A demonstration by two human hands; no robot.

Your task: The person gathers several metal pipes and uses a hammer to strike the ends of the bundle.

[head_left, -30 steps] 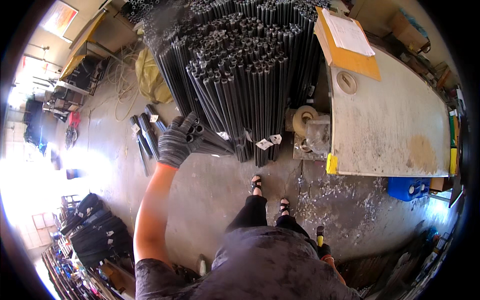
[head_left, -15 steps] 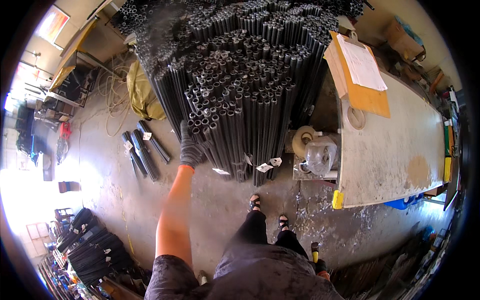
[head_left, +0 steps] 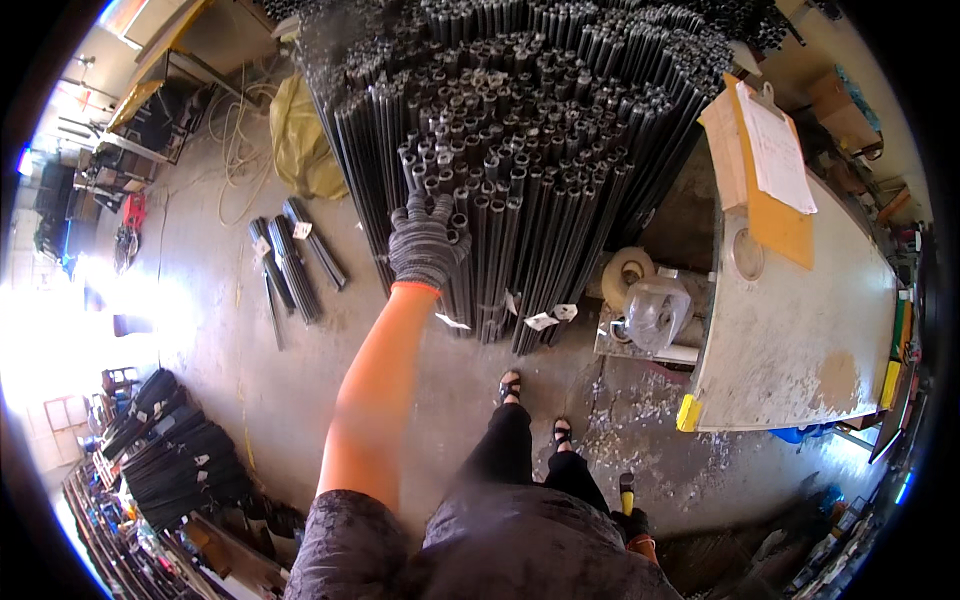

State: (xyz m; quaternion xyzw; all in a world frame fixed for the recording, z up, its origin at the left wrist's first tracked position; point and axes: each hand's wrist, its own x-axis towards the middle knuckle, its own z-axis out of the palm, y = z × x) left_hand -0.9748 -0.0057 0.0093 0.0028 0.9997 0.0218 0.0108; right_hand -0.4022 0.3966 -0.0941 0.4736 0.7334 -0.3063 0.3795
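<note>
My left hand, in a grey knit glove with an orange cuff, lies against the near left edge of a big upright stack of black metal tubes. Its fingers are spread over the upper ends of the front tubes. Low on the stack hang white paper tags. My right hand, in a dark glove, is down by my right side, mostly hidden by my body. It is closed around a yellow-and-black tool; only one end of the tool shows.
Three tagged tube bundles lie on the floor at left, near a yellow-green sack. A worn table stands at right with a clipboard. Tape rolls and a clear plastic bag sit beside it. More dark bundles lie lower left.
My left hand has moved forward and right onto the tube tops, its fingers now spread over them. My view has shifted a little. The right hand still holds the tool at my side.
</note>
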